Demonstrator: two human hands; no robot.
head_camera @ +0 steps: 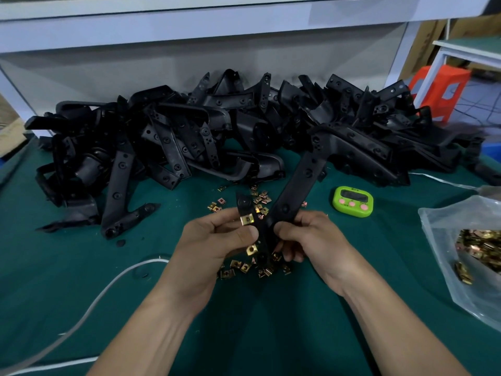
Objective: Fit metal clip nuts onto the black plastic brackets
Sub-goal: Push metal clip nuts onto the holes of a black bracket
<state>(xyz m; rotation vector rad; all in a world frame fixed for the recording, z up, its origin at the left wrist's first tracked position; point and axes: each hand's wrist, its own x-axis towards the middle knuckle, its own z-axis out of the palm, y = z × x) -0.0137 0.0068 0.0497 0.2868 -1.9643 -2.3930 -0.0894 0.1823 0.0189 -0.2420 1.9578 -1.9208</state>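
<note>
I hold one black plastic bracket (298,183) above the green mat, its long arm slanting up to the right. My left hand (217,240) grips its short left arm, thumb beside a brass clip nut (247,220) seated on that arm. A second clip nut (251,250) sits lower on the bracket, below my left thumb. My right hand (306,237) pinches the bracket's lower part from the right. Loose clip nuts (244,267) lie scattered on the mat under and behind my hands.
A big heap of black brackets (217,126) fills the back of the table. A green timer (352,200) sits right of centre. A clear bag of clip nuts (477,248) lies at the right edge. A white cable (108,289) curves across the left.
</note>
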